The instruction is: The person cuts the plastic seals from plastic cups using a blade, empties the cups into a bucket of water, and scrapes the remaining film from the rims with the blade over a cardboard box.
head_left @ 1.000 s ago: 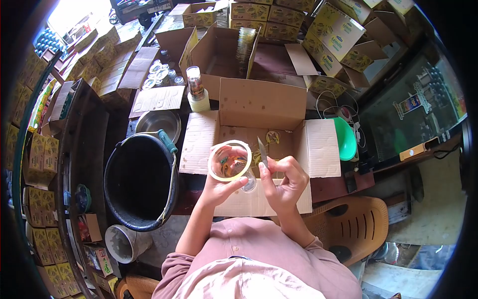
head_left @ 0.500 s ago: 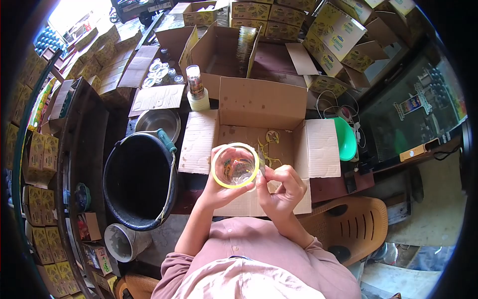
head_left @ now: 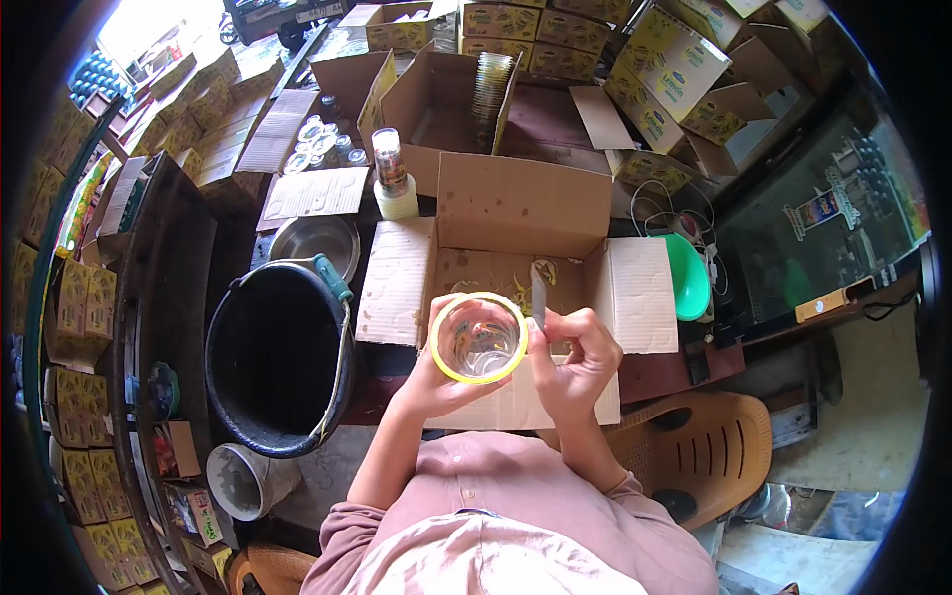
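Note:
My left hand (head_left: 433, 375) is wrapped round a clear plastic cup (head_left: 479, 339) with a yellow rim, its opening towards the camera. Printed figures show on the cup's wall. Just right of the rim, my right hand (head_left: 575, 365) pinches a small knife (head_left: 538, 295), blade pointing up and away from me. Both hands are over the near flap of an open cardboard box (head_left: 524, 203). Thin yellow strips (head_left: 544, 270) lie inside the box.
A black bucket (head_left: 273, 367) stands left, beside a metal bowl (head_left: 327, 238). Behind are stacked cups (head_left: 390, 164) and another open carton (head_left: 426, 109) holding a cup stack. A green bowl (head_left: 684, 278) is at the right, above a brown chair (head_left: 729, 446).
The cup has moved right and slightly towards me, its opening turned more to the camera. The knife met the rim half a second ago and now stands apart from it, upright.

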Demonstrator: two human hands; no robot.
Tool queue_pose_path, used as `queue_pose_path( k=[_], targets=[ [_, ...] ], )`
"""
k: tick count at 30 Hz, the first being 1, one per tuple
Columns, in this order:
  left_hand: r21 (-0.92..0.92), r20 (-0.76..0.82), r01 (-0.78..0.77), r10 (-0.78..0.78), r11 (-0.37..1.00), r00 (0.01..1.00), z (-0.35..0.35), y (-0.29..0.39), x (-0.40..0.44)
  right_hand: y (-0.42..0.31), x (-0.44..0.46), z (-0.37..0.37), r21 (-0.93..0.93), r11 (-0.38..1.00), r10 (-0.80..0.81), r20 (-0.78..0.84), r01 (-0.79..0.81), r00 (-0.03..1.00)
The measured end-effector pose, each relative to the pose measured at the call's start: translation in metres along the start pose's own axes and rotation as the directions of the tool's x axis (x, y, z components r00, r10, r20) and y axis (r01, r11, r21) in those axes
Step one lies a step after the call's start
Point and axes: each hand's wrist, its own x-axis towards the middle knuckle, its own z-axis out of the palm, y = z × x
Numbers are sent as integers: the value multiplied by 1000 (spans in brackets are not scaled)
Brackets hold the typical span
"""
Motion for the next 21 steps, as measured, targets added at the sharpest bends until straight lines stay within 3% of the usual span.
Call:
queue_pose_path(
  k=[5,11,16,21],
  targets=[
    [111,59,41,-48,993,997,-5,4,2,-4,-7,-3,41,999,-10,-3,10,1000],
    [109,50,26,-32,994,998,-4,3,1,-5,-17,-4,18,998,-56,20,55,998],
    [171,91,-93,78,981,993,-7,-4,-1,-9,-15,-2,-29,997,-74,1,74,997],
    [267,181,-119,71,956,981,-12,0,-1,-13,-11,-1,-88,991,-99,11,100,995]
  ],
)
